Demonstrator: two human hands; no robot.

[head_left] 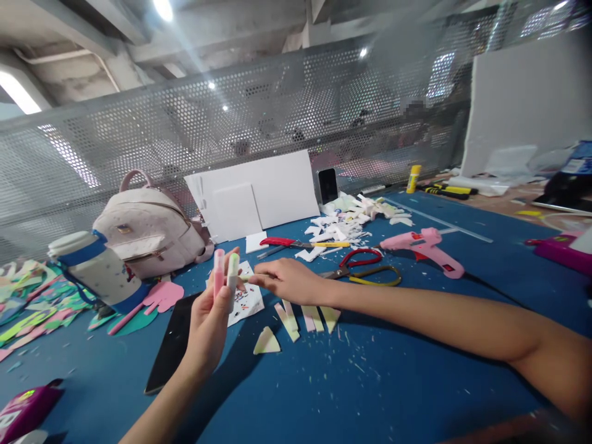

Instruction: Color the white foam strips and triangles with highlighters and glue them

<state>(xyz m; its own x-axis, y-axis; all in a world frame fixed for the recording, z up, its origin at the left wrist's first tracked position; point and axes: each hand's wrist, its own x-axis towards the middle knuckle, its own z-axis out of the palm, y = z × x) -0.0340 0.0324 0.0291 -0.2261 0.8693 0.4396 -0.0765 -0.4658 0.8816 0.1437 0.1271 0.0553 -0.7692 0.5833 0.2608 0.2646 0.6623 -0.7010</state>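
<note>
My left hand point(210, 324) is raised above the blue table point(370, 382), closed around two upright markers, a pink one point(219, 271) and a pale green one point(232, 274). My right hand point(287, 279) reaches in from the right, fingers pinched on a thin pale stick-like piece beside the green marker. Under the hands lies a printed white paper point(247, 302). Several pale cut foam strips point(308, 317) and a wedge point(267, 342) lie just in front of my right wrist.
A black phone point(171, 351) lies left of my forearm. Red-handled scissors point(365, 266), a pink glue gun point(428, 246), a red utility knife point(287, 242) and white scraps point(342, 225) lie behind. A pale backpack point(148, 225), a bottle point(95, 265) and white boards point(259, 194) stand against the mesh wall.
</note>
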